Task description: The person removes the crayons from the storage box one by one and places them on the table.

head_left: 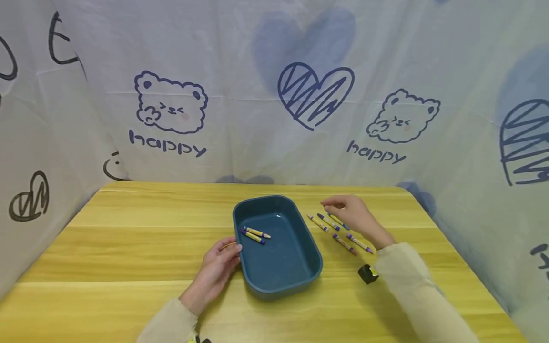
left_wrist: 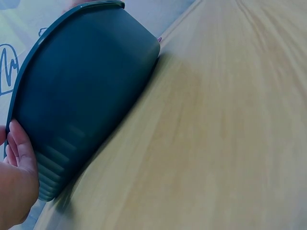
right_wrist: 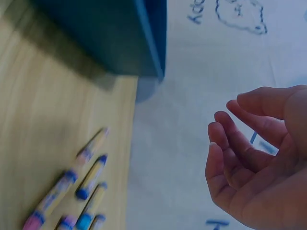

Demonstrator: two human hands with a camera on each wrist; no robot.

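Observation:
A dark blue-green plastic box [head_left: 280,262] sits on the table, its open top facing up. Two crayons [head_left: 254,237] lie crossed close together at the left of its floor. My left hand [head_left: 220,267] grips the box's left side, thumb at the rim; in the left wrist view its fingers [left_wrist: 23,146] lie against the outer wall. To the right of the box, several crayons [head_left: 328,222] lie spread on the wood. Above their far end is my right hand [head_left: 349,212], its fingers loosely bent. In the right wrist view nothing shows between thumb and fingertips.
The yellow wood-grain table [head_left: 128,252] reaches back to a white cloth [head_left: 240,119] printed with bears and hearts, which also hangs at both sides. A small black wrist device [head_left: 368,274] shows by the right sleeve.

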